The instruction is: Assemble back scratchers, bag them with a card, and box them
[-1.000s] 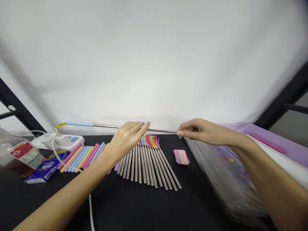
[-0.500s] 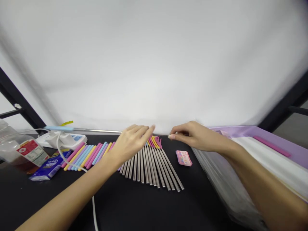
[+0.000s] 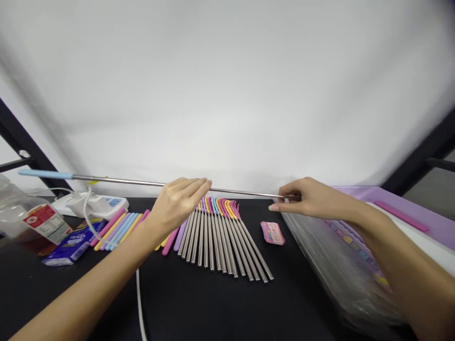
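A long thin telescopic metal rod [image 3: 121, 181] with a light blue handle [image 3: 46, 174] stretches across the back, above the black table. My left hand [image 3: 181, 201] is closed around its middle, fingers together; the thumb side is hidden. At the rod's right end, my right hand [image 3: 302, 196] pinches the tip between its fingers, which cover it. Below and between both hands, several metal tubes [image 3: 227, 246] with coloured, claw-like ends [image 3: 222, 206] lie fanned out. Several coloured handle-like sticks [image 3: 122, 229] lie in a row to the left, partly behind my left forearm.
A pink card [image 3: 272, 233] lies right of the tubes. Beside it are clear plastic packaging [image 3: 320, 255] and a lilac box [image 3: 401, 203] with a pink stick. On the left stand a bottle [image 3: 39, 222], a blue packet [image 3: 73, 244] and a power strip [image 3: 117, 202] with a white cable.
The rod has risen and its blue handle has shifted left. My right hand has moved right with the tip, so the rod spans longer. My left hand has moved slightly left.
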Motion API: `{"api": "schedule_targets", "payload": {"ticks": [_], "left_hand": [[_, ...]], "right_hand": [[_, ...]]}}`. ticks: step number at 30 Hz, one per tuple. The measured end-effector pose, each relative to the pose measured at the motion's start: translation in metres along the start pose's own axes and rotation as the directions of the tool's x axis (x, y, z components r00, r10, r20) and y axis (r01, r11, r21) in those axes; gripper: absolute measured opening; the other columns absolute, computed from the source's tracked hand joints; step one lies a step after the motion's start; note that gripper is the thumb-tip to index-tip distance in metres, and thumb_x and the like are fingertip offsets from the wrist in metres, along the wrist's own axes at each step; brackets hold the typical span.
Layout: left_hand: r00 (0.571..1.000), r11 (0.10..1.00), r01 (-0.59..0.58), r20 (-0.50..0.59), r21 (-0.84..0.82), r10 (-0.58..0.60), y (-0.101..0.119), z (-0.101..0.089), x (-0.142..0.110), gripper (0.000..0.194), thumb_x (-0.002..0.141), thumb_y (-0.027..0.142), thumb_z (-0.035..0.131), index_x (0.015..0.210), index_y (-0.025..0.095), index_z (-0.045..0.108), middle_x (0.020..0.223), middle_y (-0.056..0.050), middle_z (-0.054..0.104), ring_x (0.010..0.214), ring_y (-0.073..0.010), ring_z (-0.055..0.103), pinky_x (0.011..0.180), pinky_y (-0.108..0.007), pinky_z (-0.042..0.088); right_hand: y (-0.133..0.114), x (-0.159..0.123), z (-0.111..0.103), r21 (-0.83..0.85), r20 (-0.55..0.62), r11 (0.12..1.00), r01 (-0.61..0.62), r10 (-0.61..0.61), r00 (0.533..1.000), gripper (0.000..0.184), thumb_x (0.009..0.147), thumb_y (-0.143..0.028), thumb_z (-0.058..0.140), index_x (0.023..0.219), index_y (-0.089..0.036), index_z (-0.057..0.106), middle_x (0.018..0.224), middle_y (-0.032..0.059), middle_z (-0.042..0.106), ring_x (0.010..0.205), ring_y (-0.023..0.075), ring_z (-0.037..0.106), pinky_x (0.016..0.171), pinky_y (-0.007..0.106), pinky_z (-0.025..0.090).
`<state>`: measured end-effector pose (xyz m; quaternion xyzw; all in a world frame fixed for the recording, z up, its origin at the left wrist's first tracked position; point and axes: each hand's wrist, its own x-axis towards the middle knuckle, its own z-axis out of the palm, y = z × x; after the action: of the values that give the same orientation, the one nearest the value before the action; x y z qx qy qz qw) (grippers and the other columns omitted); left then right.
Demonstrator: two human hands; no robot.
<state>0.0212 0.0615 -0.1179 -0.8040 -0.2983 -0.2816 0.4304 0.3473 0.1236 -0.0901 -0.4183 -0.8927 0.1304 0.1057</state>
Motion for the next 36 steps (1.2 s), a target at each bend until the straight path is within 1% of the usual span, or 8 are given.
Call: {"api": "schedule_targets", "payload": {"ticks": [6,9,13,19,23,27,33,36], "left_hand": [[0.999,0.997,-0.052,0.019,0.05,0.051,0.02,0.003,0.017,0.024,0.091,0.0,0.049,0.11,0.007,0.061,0.096,-0.009,0.074,0.079,-0.0166,0.07,0.063,-0.027,0.055],[0.997,0.993,-0.05,0.066,0.108,0.043,0.007,-0.005,0.005,0.029,0.09,-0.002,0.047,0.114,0.009,0.059,0.093,-0.007,0.074,0.072,-0.0156,0.068,0.06,-0.028,0.052],[0.987,0.984,-0.009,0.16,0.178,-0.02,-0.011,-0.016,-0.014,0.03,0.088,-0.003,0.045,0.108,0.013,0.059,0.083,-0.003,0.073,0.058,-0.0142,0.062,0.052,-0.027,0.044],[0.988,0.988,-0.05,0.15,0.143,0.028,0.005,-0.008,-0.009,0.023,0.091,0.003,0.048,0.109,0.014,0.058,0.071,0.001,0.066,0.054,-0.0116,0.057,0.049,-0.026,0.037],[0.98,0.981,0.046,0.181,0.19,-0.082,-0.01,-0.007,-0.017,0.013,0.096,0.026,0.052,0.09,0.018,0.059,0.058,0.003,0.056,0.046,-0.012,0.05,0.046,-0.027,0.029],[0.974,0.983,0.038,0.212,0.18,-0.077,-0.013,-0.005,-0.02,0.027,0.099,0.034,0.046,0.079,0.018,0.056,0.057,0.002,0.054,0.05,-0.0123,0.053,0.045,-0.026,0.025],[0.971,0.997,0.032,0.235,0.067,-0.047,0.018,0.009,0.002,0.024,0.101,0.034,0.042,0.093,0.016,0.056,0.064,0.002,0.058,0.056,-0.0134,0.058,0.046,-0.027,0.031],[0.972,0.997,0.004,0.234,0.079,-0.022,0.007,0.006,-0.005,0.021,0.1,0.031,0.044,0.089,0.017,0.055,0.064,0.002,0.055,0.056,-0.0124,0.055,0.05,-0.026,0.034]], "right_hand": [[-0.043,0.011,0.013,0.234,-0.009,0.956,0.178,-0.181,0.983,0.041,0.093,-0.055,0.045,0.098,-0.021,0.067,0.069,0.0006,0.063,0.063,0.0156,0.054,0.061,0.027,0.039],[-0.033,0.006,0.001,0.222,-0.038,0.959,0.174,-0.17,0.985,0.038,0.093,-0.051,0.047,0.09,-0.02,0.068,0.069,0.0017,0.064,0.064,0.0158,0.056,0.064,0.027,0.041],[-0.011,-0.004,-0.014,0.105,-0.128,0.993,0.048,-0.035,0.991,0.029,0.087,-0.049,0.056,0.09,-0.022,0.065,0.077,0.0017,0.066,0.067,0.016,0.056,0.062,0.027,0.04],[-0.039,0.01,0.003,-0.075,-0.155,0.994,0.08,-0.091,0.984,0.043,0.091,-0.057,0.046,0.067,-0.022,0.054,0.053,-0.004,0.043,0.051,0.0122,0.037,0.052,0.027,0.026],[-0.022,0.009,0.004,-0.116,-0.238,0.993,-0.005,-0.022,0.971,0.052,0.09,-0.061,0.045,0.058,-0.02,0.039,0.053,-0.0033,0.039,0.052,0.0119,0.033,0.052,0.028,0.023],[-0.017,0.005,0.007,-0.162,-0.246,0.986,-0.048,0.006,0.969,0.052,0.086,-0.063,0.049,0.059,-0.021,0.035,0.053,-0.0034,0.041,0.051,0.0121,0.034,0.053,0.027,0.023],[-0.063,0.019,0.03,-0.211,-0.25,0.975,0.072,-0.125,0.96,0.042,0.085,-0.054,0.053,0.061,-0.021,0.043,0.057,-0.0012,0.053,0.054,0.0133,0.043,0.055,0.028,0.023],[-0.048,0.017,0.022,-0.248,-0.227,0.969,0.009,-0.067,0.972,0.039,0.086,-0.049,0.051,0.061,-0.021,0.045,0.057,-0.0006,0.054,0.052,0.0135,0.044,0.055,0.028,0.023]]}}
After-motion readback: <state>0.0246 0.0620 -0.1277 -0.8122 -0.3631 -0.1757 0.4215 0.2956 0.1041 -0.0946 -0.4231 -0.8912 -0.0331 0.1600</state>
